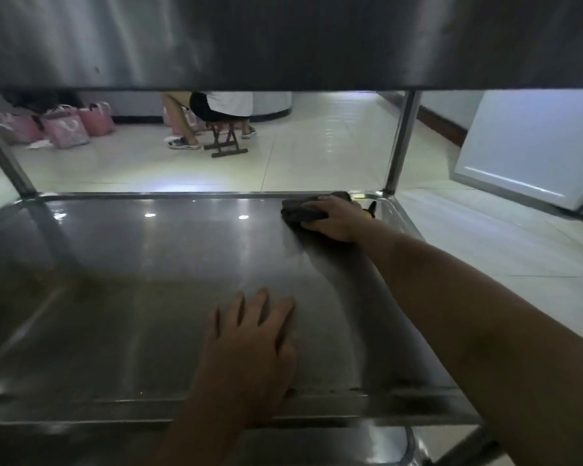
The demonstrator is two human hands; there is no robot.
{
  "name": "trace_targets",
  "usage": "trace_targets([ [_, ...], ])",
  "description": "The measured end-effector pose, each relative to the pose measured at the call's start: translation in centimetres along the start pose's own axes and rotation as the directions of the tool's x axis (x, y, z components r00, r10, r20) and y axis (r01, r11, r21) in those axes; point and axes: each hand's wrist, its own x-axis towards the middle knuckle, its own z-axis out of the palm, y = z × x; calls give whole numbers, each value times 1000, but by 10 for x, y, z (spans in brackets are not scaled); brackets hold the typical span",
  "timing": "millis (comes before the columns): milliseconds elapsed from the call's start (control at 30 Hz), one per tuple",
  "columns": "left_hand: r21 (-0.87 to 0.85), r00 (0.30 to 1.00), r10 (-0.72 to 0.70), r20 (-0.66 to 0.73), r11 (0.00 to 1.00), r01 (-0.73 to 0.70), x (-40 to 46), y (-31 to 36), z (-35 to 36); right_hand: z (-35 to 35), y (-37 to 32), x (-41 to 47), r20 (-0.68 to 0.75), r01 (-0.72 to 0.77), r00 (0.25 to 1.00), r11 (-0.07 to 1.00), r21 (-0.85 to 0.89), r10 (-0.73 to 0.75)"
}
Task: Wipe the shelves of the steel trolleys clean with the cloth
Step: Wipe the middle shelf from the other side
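Observation:
I look in at a steel trolley's middle shelf (148,280), a shiny tray with a raised rim. A dark grey cloth (302,210) lies bunched at the shelf's far right corner. My right hand (334,220) lies on top of the cloth with fingers curled over it, arm reaching in from the right. My left hand (253,341) rests flat on the shelf near the front edge, fingers spread and straight, holding nothing.
The underside of the upper shelf (283,38) hangs low across the top. Steel posts stand at the far left (7,159) and far right (401,142). Beyond, a person sits on a small stool (224,139) beside pink bags (64,127). A white panel (532,146) leans at right.

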Motion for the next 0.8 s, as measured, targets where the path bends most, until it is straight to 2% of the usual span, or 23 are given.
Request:
trace_targets([
  [100,-21,1000,-15,0,1000,15,0,0,2,-5,9,19,11,-37,999,998,48,37],
  [267,-54,999,-48,3,997,48,4,-2,4,-12,30,40,-21,-113,993,993,-35,113],
  [600,-47,997,-72,-5,996,71,3,2,2,-38,71,20,-46,-296,955,949,-107,292],
  [800,-68,998,-60,-17,996,59,3,1,5,-39,74,8,-44,-369,929,913,-176,367],
])
